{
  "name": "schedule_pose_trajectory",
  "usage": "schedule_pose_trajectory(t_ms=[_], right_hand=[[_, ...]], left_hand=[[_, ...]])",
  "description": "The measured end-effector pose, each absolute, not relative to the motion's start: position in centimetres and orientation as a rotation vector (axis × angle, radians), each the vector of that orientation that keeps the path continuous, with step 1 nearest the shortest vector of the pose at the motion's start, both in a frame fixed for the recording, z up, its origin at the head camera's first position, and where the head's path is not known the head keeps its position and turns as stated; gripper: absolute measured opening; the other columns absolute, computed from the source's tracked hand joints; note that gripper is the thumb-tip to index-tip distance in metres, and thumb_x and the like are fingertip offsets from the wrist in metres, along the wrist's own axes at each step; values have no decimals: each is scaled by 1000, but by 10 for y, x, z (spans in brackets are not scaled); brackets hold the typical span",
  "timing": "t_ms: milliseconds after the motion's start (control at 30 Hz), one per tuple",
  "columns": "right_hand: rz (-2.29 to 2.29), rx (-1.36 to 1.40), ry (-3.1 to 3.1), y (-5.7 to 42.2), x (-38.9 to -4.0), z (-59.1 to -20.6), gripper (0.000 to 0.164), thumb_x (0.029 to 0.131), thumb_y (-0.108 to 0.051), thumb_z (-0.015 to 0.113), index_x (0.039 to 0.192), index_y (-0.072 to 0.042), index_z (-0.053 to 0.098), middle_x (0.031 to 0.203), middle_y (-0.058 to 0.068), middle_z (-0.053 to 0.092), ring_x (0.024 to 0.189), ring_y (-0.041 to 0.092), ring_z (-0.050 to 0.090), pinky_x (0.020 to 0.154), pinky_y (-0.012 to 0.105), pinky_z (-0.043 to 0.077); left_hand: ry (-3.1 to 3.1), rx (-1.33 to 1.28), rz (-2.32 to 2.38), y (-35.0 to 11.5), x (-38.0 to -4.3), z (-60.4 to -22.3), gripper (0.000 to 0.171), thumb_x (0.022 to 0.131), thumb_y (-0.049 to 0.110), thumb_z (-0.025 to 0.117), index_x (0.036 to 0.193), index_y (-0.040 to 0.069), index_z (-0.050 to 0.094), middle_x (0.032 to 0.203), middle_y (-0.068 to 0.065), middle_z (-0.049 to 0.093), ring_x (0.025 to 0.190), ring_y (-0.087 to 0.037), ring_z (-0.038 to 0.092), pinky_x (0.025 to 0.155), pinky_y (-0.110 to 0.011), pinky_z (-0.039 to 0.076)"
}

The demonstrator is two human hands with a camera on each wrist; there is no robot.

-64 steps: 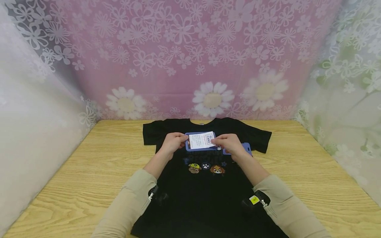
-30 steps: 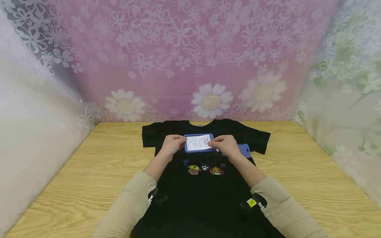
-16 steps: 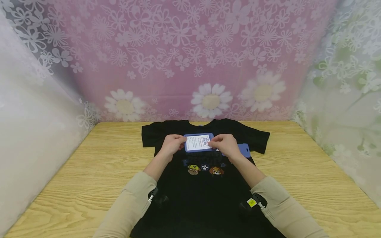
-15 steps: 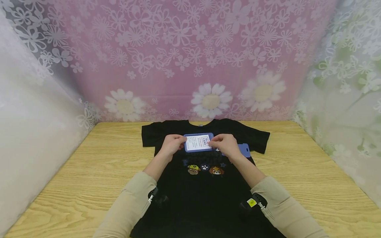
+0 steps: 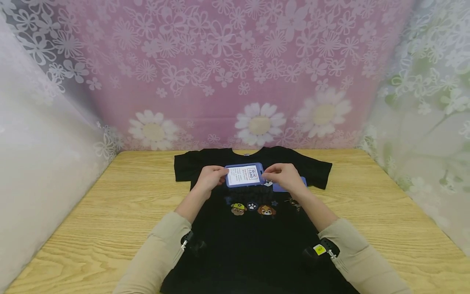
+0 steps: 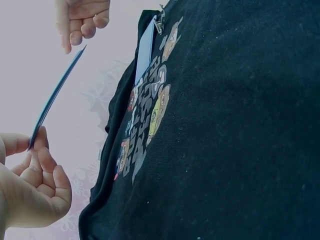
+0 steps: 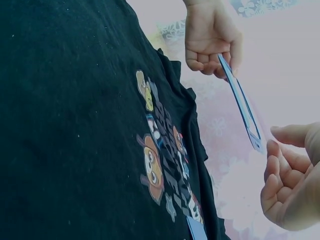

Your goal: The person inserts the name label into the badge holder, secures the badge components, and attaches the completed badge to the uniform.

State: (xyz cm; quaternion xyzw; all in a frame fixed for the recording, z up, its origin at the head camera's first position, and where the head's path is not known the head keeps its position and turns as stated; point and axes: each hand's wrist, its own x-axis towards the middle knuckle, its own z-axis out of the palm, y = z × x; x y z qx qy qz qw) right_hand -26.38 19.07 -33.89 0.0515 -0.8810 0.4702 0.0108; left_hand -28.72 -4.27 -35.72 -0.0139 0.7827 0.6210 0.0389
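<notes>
My left hand (image 5: 211, 179) pinches the left end of a blue ID card holder (image 5: 244, 185) between thumb and fingers. A white printed card (image 5: 240, 175) lies inside the holder's frame. In the left wrist view the holder (image 6: 55, 97) is seen edge-on, raised above the shirt. My right hand (image 5: 284, 176) is just off the holder's slotted right end; the right wrist view shows this hand (image 7: 295, 175) with thumb and fingertips apart and nothing between them. Under them lies a black T-shirt (image 5: 253, 249) with cartoon dog prints.
A second flat blue piece (image 5: 280, 187) lies on the shirt behind my right hand, partly covered by it. A small metal clip (image 6: 159, 22) lies beside that piece. The wooden table (image 5: 371, 204) runs back to a pink floral curtain (image 5: 205, 73).
The white card has slid left, from lying tilted over the holder to sitting within its frame. My right hand has let go of the card and drawn back to the right.
</notes>
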Motion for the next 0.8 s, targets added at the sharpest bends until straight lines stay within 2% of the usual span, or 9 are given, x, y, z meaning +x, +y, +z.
schedule_pose_trajectory(t_ms=[233,400,567,700,800], right_hand=[[1524,234,-2759,208,-262,-338,25,86,-20,66,101,0,67,90,11,64,79,23,55,72,42,47],[1518,258,-2764,225,-261,-339,27,87,-20,65,104,2,65,88,10,64,82,27,55,73,44,47],[1518,243,-2792,241,-260,-340,34,88,-25,64,108,3,63,95,12,65,89,31,55,77,43,46],[1522,238,-2813,251,-259,-343,37,89,-26,63,110,4,61,98,14,64,91,32,55,79,45,46],[1494,240,-2823,259,-260,-345,37,89,-26,63,110,4,61,96,11,63,89,30,55,78,46,46]], left_hand=[[2401,-32,1892,-43,-286,-356,24,91,16,58,101,-4,66,91,-11,60,77,-20,53,76,-33,44],[2410,-25,1884,-44,-286,-355,24,91,16,57,102,-4,66,91,-11,60,78,-20,53,76,-33,45],[2408,-21,1892,-45,-285,-354,24,91,16,57,102,-5,65,91,-11,60,81,-23,54,76,-34,45],[2399,-22,1891,-45,-285,-353,25,91,16,58,102,-4,65,92,-11,60,83,-25,55,79,-36,45],[2403,-19,1881,-45,-284,-354,25,90,17,58,103,-4,65,93,-11,61,81,-22,54,78,-35,45]])
